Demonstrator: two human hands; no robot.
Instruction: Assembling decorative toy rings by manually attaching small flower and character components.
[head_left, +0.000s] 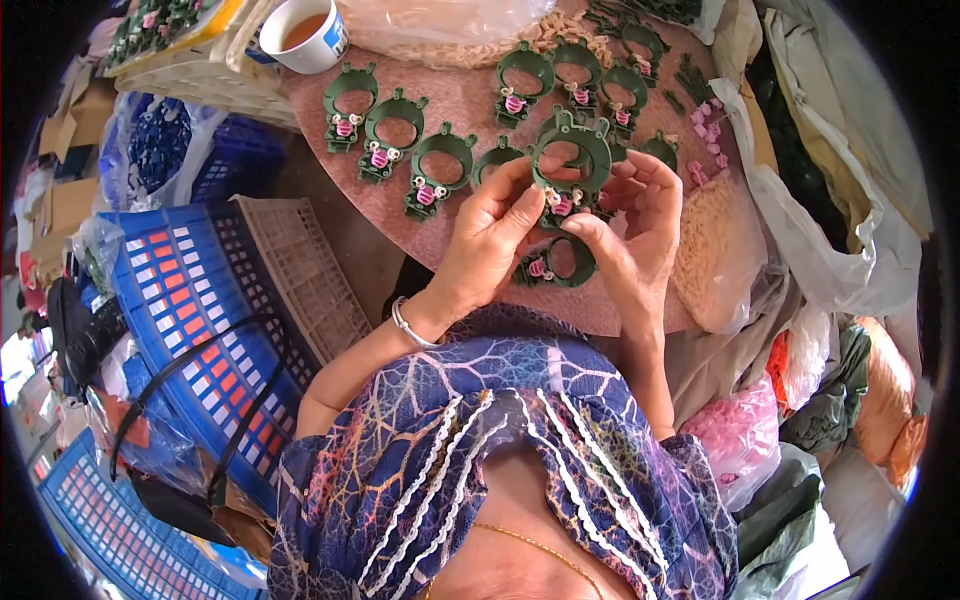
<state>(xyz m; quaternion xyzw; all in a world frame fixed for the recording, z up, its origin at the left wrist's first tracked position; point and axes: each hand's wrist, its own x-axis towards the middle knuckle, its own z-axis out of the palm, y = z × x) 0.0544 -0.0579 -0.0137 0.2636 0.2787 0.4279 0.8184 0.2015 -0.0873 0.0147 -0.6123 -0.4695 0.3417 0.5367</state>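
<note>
Person's bare L hand (488,238) pinched, thumb to fingers; bare R hand (640,240) opposite, fingers curled, thumb pointing inward; L forearm (365,368) slants, R forearm (646,365) near-vert.

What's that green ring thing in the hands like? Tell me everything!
The green ring thing looks like plastic: a round, open hoop with small knobs on top and a striped pink decoration below, beside whitish bits. It's above the pinkish table; the left hand pinches its left side, the right hand thumbs its lower part.
</note>
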